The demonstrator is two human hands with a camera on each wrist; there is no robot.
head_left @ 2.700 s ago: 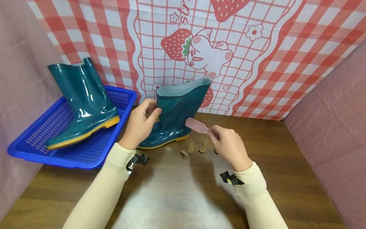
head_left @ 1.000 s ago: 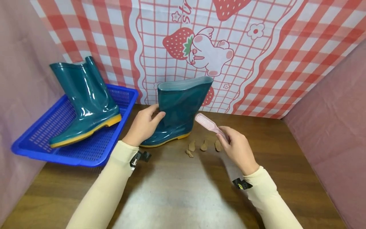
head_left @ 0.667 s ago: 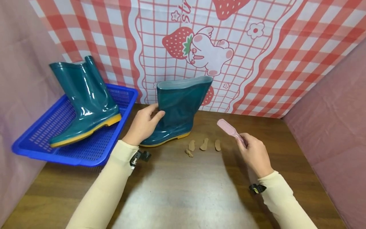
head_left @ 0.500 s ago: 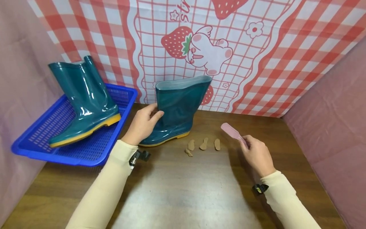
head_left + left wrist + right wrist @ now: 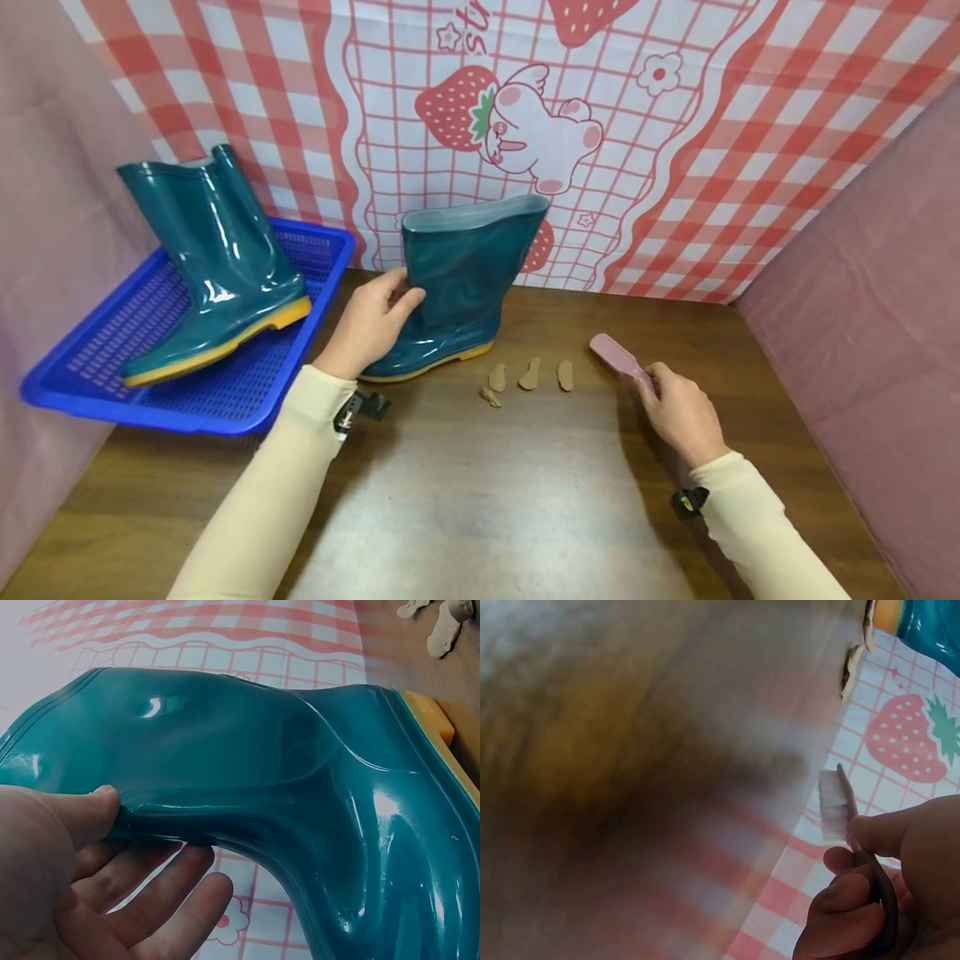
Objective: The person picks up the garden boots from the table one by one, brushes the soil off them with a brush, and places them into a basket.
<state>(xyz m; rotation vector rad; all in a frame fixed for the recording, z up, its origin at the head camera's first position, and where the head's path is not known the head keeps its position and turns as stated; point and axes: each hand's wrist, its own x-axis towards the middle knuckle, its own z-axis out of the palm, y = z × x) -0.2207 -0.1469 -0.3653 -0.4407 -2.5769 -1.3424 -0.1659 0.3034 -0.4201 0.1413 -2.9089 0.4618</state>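
A teal rubber boot (image 5: 468, 271) with a yellow sole stands upright on the wooden table, toe pointing left. My left hand (image 5: 375, 321) holds its shaft at the front edge; in the left wrist view the thumb lies on the near face of the boot (image 5: 225, 742) and the fingers reach behind. To the right, my right hand (image 5: 684, 412) grips a pink brush (image 5: 617, 357) by its handle, head pointing up and left. White bristles of the brush (image 5: 832, 806) show in the right wrist view, facing the table. Several flat brown pieces (image 5: 529, 375) lie right of the boot.
A blue plastic basket (image 5: 225, 423) at the left holds a second teal boot (image 5: 217, 242), leaning. Behind hangs a red and white strawberry-patterned cloth (image 5: 637, 167). Pink cloth walls (image 5: 862, 283) close both sides of the wooden table (image 5: 480, 500).
My right hand has carried the brush away from the boot's heel, to the right and lower over the table. My left hand stays at the boot's shaft. The small brown pieces have shifted slightly.
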